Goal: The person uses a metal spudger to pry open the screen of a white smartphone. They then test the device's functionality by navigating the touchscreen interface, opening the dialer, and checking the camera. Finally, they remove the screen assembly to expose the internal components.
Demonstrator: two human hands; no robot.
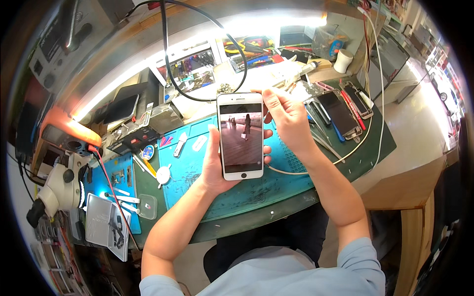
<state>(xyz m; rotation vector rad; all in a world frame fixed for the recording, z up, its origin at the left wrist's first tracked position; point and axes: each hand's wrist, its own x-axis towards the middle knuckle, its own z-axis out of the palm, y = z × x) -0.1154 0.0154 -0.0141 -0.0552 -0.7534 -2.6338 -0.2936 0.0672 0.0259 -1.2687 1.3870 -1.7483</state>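
A white smartphone (pixel 241 138) is held upright in my left hand (pixel 216 167), its screen showing a dim photo of dark figures. My left thumb lies along one side and the fingers curl round the other. My right hand (pixel 284 118) pinches at the phone’s top right corner, its fingertips partly hidden. Beneath both hands lies a blue silicone mat (pixel 192 197); a small knife-like tool (pixel 180 145) and a white round container (pixel 163 175) rest left of the phone. A white cable (pixel 291 173) runs under my right forearm.
A green bench mat (pixel 370 150) carries opened phones (pixel 335 116), screwdrivers and tweezers at right. A microscope (pixel 61 187), orange multimeter (pixel 69 135) and grey parts box (pixel 101 219) stand at left. Tool trays (pixel 190 66) and a looped black cable (pixel 207 98) are behind; a cardboard box (pixel 395 187) is at right.
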